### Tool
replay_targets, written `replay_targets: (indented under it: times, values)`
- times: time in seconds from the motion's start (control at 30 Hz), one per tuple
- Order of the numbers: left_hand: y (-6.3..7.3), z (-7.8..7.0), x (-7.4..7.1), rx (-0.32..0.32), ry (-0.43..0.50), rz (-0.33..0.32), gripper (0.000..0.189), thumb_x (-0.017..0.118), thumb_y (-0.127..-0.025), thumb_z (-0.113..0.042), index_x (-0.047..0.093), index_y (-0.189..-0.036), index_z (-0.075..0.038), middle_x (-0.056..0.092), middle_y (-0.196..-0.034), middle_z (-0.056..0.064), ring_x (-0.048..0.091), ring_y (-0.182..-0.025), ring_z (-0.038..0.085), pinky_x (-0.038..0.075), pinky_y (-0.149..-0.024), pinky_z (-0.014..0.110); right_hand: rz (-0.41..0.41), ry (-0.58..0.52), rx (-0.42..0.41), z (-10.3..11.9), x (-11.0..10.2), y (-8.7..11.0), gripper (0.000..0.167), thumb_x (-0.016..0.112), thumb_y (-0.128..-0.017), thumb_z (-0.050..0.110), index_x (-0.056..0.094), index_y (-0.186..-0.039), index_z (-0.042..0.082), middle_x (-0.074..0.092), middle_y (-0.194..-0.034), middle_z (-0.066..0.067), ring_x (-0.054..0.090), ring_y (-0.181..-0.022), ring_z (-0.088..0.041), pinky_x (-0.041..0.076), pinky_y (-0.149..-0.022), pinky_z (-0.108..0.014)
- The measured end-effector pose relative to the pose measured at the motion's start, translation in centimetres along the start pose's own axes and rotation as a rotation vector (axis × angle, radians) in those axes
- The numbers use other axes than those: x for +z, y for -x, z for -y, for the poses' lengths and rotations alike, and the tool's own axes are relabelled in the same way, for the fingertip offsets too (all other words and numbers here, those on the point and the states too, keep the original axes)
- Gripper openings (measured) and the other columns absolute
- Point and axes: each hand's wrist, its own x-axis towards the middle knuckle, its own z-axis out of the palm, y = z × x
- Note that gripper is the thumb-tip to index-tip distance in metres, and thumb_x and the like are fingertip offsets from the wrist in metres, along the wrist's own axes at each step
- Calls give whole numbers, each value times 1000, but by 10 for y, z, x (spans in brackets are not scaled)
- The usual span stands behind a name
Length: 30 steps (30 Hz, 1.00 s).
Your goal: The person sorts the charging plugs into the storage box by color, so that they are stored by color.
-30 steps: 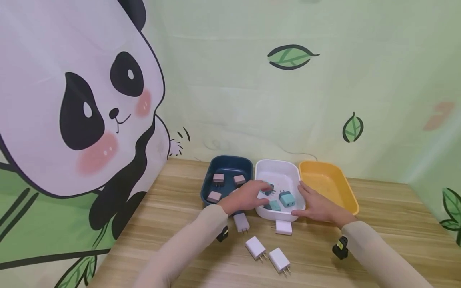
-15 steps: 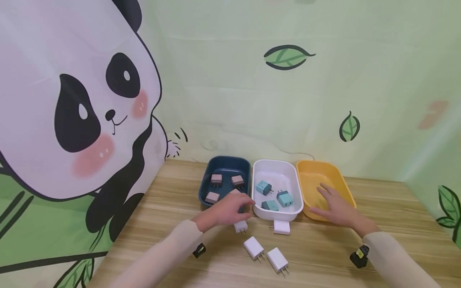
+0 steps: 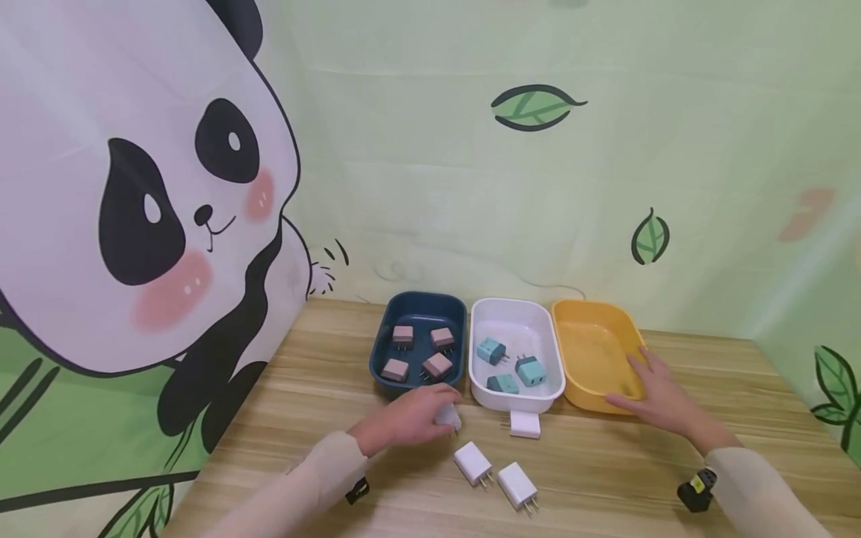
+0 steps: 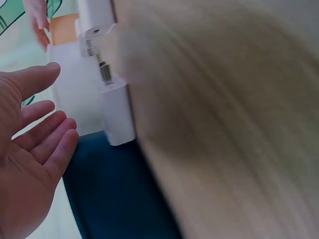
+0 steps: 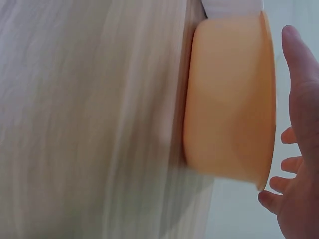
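My left hand [image 3: 409, 415] is over a white plug-in charger [image 3: 449, 418] in front of the navy tray [image 3: 425, 308], partly covering it in the head view. In the left wrist view, the thumb and fingers are spread, and the charger [image 4: 118, 114] stands a little beyond the fingertips. At the right side of the yellow tray [image 3: 595, 355], my right hand [image 3: 667, 400] has its fingers extended and apart. The right wrist view shows its fingertips right at that tray's rim [image 5: 271, 99], with nothing in the palm.
Several pink chargers [image 3: 402, 334] lie in the navy tray. Between the navy and yellow trays, a white tray [image 3: 514, 320] holds three teal chargers [image 3: 531, 370]. Three more white chargers [image 3: 473, 463] lie on the wooden table [image 3: 592, 486]. A printed cloth [image 3: 417, 149] hangs behind.
The left hand has left the white tray, moving left and nearer to the white charger. The right hand has gone from the white tray's edge to the yellow tray's right side.
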Motion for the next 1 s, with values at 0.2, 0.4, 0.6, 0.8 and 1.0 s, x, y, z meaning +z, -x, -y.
replay_targets:
  times: [0.2, 0.4, 0.6, 0.8, 1.0]
  values:
    - [6, 4, 7, 15, -23, -3, 44, 66, -89, -27, 57, -129, -11, 52, -133, 2, 51, -116, 14, 42, -97, 29, 0, -29, 39, -14, 2, 5, 100, 69, -82, 48, 21, -142, -16, 6, -144, -42, 13, -127, -60, 17, -97, -71]
    - [9, 8, 10, 7, -45, 1, 46, 67, -88, -23, 55, -131, -10, 51, -135, 4, 49, -120, 17, 40, -100, 33, 39, -80, 76, -20, 2, 11, 100, 66, -84, 47, 13, -144, -14, 3, -144, -43, 12, -127, -62, 18, -95, -73]
    - [9, 11, 15, 7, -57, 16, 46, 66, -89, -23, 54, -132, -10, 50, -135, 5, 48, -122, 17, 38, -102, 32, 39, -77, 58, -24, 4, 11, 100, 65, -86, 45, 12, -142, -17, 11, -140, -47, 18, -124, -63, 21, -95, -71]
    - [9, 12, 17, 6, -46, 26, 46, 68, -88, -21, 54, -131, -9, 51, -134, 6, 48, -121, 17, 39, -101, 32, 32, -103, 41, -30, 6, 10, 100, 66, -87, 42, 8, -141, -20, 13, -140, -46, 19, -125, -61, 21, -97, -70]
    - [9, 11, 16, 3, -59, 22, 47, 68, -88, -21, 54, -131, -9, 50, -135, 6, 47, -123, 18, 38, -102, 32, 10, -140, 10, -30, 6, 10, 97, 67, -87, 38, 9, -143, -15, 21, -141, -42, 25, -126, -57, 24, -97, -68]
